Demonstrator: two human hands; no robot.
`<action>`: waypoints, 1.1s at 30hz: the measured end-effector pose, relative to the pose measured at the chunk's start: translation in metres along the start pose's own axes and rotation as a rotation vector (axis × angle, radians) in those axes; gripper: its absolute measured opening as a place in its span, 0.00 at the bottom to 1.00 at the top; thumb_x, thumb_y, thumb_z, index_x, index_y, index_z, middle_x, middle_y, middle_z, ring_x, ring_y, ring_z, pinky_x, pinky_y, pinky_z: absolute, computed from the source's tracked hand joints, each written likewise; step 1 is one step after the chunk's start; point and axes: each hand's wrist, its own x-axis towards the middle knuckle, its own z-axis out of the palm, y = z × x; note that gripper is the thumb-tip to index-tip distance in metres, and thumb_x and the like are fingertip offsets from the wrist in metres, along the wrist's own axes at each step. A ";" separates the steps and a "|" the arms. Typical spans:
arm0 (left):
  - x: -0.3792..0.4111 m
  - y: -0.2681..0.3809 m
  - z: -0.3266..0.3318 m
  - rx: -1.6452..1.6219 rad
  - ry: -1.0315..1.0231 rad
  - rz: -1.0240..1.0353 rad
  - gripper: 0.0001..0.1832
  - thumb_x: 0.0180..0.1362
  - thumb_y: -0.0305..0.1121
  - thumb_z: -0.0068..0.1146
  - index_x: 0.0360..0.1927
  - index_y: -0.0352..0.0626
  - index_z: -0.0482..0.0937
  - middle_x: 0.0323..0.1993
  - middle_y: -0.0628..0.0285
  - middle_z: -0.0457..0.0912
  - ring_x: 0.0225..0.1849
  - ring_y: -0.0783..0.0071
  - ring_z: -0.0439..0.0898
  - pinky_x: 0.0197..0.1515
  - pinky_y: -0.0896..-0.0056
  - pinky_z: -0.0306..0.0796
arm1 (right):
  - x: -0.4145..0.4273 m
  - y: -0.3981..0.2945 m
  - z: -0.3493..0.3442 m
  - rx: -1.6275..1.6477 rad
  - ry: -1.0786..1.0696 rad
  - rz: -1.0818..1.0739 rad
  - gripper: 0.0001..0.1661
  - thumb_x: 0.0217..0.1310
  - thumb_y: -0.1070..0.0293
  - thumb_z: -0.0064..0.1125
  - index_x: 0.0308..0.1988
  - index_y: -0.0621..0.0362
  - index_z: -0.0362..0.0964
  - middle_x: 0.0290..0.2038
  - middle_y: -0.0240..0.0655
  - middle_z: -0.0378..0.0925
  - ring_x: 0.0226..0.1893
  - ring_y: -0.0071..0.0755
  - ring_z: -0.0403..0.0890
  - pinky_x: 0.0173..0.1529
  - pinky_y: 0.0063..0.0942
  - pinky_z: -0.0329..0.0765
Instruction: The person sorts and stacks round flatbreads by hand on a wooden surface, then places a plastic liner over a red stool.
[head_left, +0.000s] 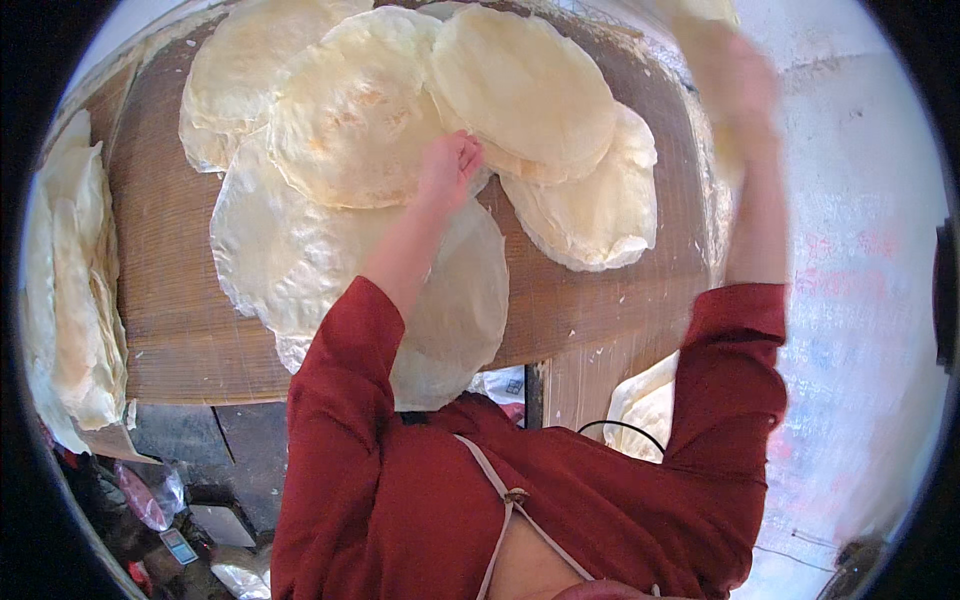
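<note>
Large, thin round flatbreads lie overlapped before me on a brown ribbed table. My left hand (454, 166) has curled fingers beside the right edge of a browned flatbread (352, 120). Whether it pinches an edge is unclear. Just past those fingers is a smoother flatbread (525, 94), lying over a folded-edged one (589, 202). Below my left forearm, a wide translucent flatbread (457, 300) hangs over the table's near edge. My right hand (739, 82), raised at the upper right near the wall, is motion-blurred. It grips a pale yellowish thing (701, 11) too blurred to name.
A stack of flatbreads (79, 292) stands at the table's left end. More pale sheets (645, 409) lie low on my right, by a black cable. A whitish wall (862, 225) with faint red marks borders the right side. Bags and a phone-like device (178, 546) are lower left.
</note>
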 end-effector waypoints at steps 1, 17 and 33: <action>0.006 0.000 -0.009 -0.046 0.046 0.053 0.27 0.50 0.18 0.45 0.56 0.26 0.58 0.48 0.49 0.71 0.49 0.59 0.74 0.54 0.64 0.71 | -0.019 -0.064 -0.001 -0.087 -0.064 -0.144 0.15 0.60 0.61 0.44 0.44 0.54 0.71 0.34 0.46 0.79 0.37 0.52 0.80 0.42 0.45 0.74; 0.063 0.016 -0.005 -0.076 0.003 -0.065 0.03 0.49 0.26 0.45 0.25 0.41 0.71 0.26 0.64 0.74 0.31 0.70 0.74 0.36 0.74 0.69 | -0.092 -0.207 0.152 0.523 -0.313 -0.466 0.20 0.43 0.58 0.60 0.35 0.59 0.67 0.34 0.46 0.76 0.36 0.52 0.78 0.37 0.44 0.74; 0.008 0.019 -0.043 0.073 0.100 0.025 0.26 0.49 0.22 0.47 0.55 0.29 0.62 0.49 0.51 0.73 0.50 0.62 0.73 0.53 0.67 0.68 | 0.006 -0.104 0.049 0.379 -0.210 -0.077 0.18 0.57 0.55 0.48 0.43 0.51 0.75 0.36 0.44 0.79 0.39 0.47 0.79 0.44 0.41 0.73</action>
